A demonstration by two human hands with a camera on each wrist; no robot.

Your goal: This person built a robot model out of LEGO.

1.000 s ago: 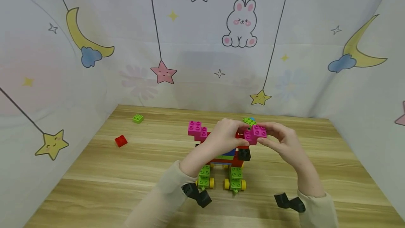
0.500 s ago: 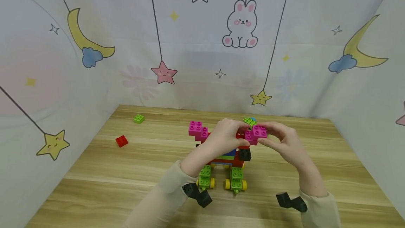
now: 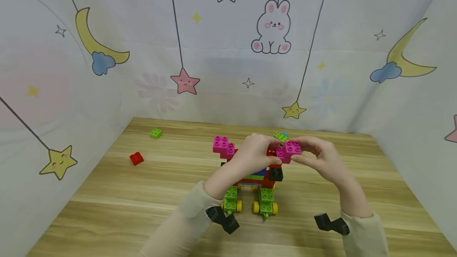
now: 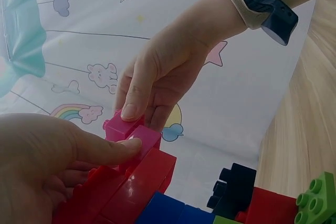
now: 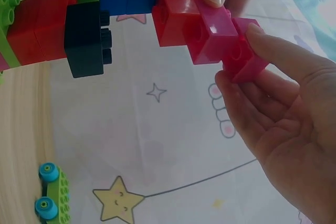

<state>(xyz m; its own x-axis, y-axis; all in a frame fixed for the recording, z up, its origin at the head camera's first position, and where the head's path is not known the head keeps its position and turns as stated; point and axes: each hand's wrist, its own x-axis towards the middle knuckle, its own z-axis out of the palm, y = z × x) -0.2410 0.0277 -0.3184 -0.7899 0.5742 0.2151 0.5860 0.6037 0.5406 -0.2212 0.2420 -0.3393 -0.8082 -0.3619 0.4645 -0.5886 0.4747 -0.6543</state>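
A toy-brick build with red [image 4: 142, 182], blue and black bricks stands on green wheeled legs [image 3: 265, 201] in the head view. At its right end, a lower pink brick [image 5: 212, 35] sits on the red ones, with an upper pink brick [image 3: 292, 148] stepped outward on top of it. My left hand [image 3: 251, 154] reaches over the build and pinches the lower pink brick, its thumb along the side. My right hand [image 3: 325, 160] pinches the upper pink brick between thumb and fingers. The left forearm hides the middle of the build.
Another pair of pink bricks [image 3: 221, 145] steps outward at the build's left end. A loose red brick [image 3: 136, 158] and a small green brick [image 3: 155, 133] lie at the table's left. Behind the hands is a green piece with blue wheels [image 5: 56, 198]. A printed curtain [image 3: 228, 70] surrounds the table.
My right wrist has shifted slightly rightward while its fingers stay on the upper pink brick. The left hand and the build look unmoved.
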